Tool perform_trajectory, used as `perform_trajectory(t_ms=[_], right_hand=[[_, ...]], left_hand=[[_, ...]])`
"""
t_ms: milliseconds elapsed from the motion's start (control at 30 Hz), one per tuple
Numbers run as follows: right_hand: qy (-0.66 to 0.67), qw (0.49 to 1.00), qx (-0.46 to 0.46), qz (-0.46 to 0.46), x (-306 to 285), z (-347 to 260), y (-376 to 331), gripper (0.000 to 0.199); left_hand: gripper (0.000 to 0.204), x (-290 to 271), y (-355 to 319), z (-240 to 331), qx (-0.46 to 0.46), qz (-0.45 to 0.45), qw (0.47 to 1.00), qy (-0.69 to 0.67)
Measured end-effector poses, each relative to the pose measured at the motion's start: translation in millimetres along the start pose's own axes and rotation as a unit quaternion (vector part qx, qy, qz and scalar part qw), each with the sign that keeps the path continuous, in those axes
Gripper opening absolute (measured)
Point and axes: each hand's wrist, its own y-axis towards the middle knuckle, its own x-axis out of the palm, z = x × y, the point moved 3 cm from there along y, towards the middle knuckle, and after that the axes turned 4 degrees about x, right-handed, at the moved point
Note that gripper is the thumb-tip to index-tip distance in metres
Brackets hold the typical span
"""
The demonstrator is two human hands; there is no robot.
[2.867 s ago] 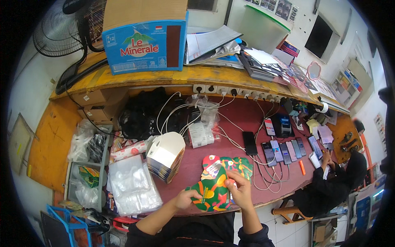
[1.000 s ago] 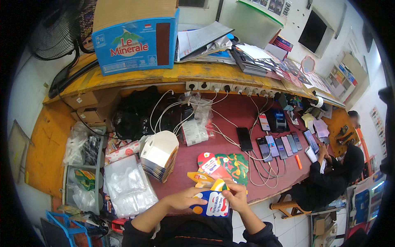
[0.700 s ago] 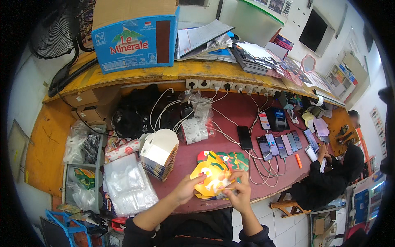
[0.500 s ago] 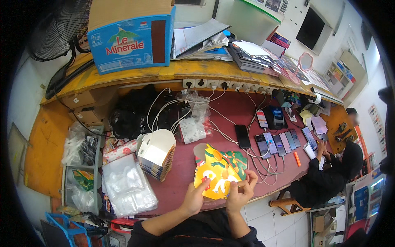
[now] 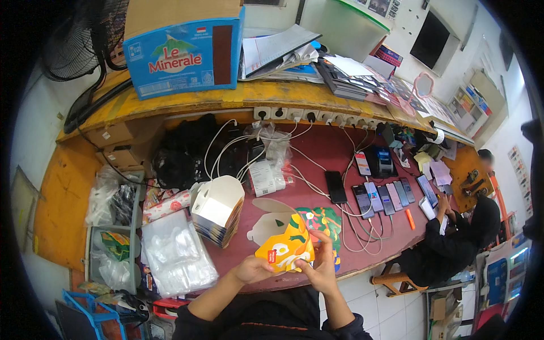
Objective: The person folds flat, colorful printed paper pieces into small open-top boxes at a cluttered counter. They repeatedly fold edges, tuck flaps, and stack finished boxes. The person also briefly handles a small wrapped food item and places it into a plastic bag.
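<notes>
My left hand and my right hand both grip a yellow and orange printed cardboard box blank, partly folded, just above the front edge of the dark red desk. Under and beyond it lies a flat colourful blank and a plain grey flat blank. To the left of my hands stands a stack of folded white boxes.
Clear plastic bags lie at the left. A row of phones on white charging cables sits at the right, a black phone nearer. A person in black sits at the right. A blue carton and papers top the yellow shelf.
I lifted the printed blank off the desk, turned it in both hands and have folded it smaller. My head has shifted slightly toward the desk.
</notes>
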Motion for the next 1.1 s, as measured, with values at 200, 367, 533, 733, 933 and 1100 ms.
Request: perform_trajectory(t_ms=[200, 367, 533, 733, 933, 1100], right_hand=[[-0.128, 0.991, -0.029, -0.039, -17.9, -8.2, 17.6, 0.051], [-0.197, 0.974, -0.1, 0.043, -14.3, -12.3, 14.0, 0.021], [-0.3, 0.905, -0.283, -0.11, -19.1, -32.1, 10.6, 0.035], [-0.272, 0.913, -0.299, -0.056, -21.7, -36.7, 6.7, 0.031], [-0.389, 0.86, -0.323, -0.072, -9.9, -26.8, -17.4, 0.046], [-0.392, 0.894, -0.209, -0.058, -23.9, -10.0, -1.9, 0.05]], left_hand=[[0.053, -21.2, -12.7, -10.8, -0.257, 0.198, 0.932, 0.159], [0.051, -12.0, -5.4, -0.5, -0.094, 0.21, 0.967, 0.112], [0.054, 6.8, -6.0, 6.2, -0.125, 0.207, 0.966, 0.088], [0.056, 16.2, 1.0, 6.4, -0.104, 0.182, 0.974, 0.086], [0.062, 6.1, 3.8, 14.9, -0.067, 0.171, 0.981, 0.057], [0.037, 7.2, 23.8, 5.3, -0.035, 0.076, 0.815, 0.574]])
